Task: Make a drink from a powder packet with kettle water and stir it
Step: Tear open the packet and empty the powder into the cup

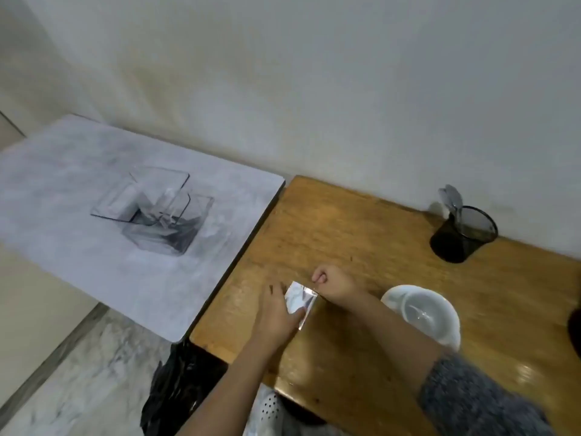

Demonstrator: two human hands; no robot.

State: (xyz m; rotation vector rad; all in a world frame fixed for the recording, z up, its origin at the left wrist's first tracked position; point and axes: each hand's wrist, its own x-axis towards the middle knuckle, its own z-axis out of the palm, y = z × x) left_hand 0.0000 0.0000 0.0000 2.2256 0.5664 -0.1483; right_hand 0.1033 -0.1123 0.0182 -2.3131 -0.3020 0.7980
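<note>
A small silver foil powder packet (298,301) is held above the wooden table (361,234). My left hand (276,316) grips its lower left side. My right hand (333,283) is closed in a fist, pinching the packet's top right corner. To the right stands a white cup on a white saucer (423,313), partly behind my right forearm. A black mesh holder (463,236) with spoons (451,199) stands at the back right. No kettle is clearly visible.
A marble-patterned side table (94,247) on the left carries a clear acrylic organiser (157,209). A black bag (179,388) hangs below the table corner. A dark object (575,328) is cut off at the right edge. A pale wall runs behind.
</note>
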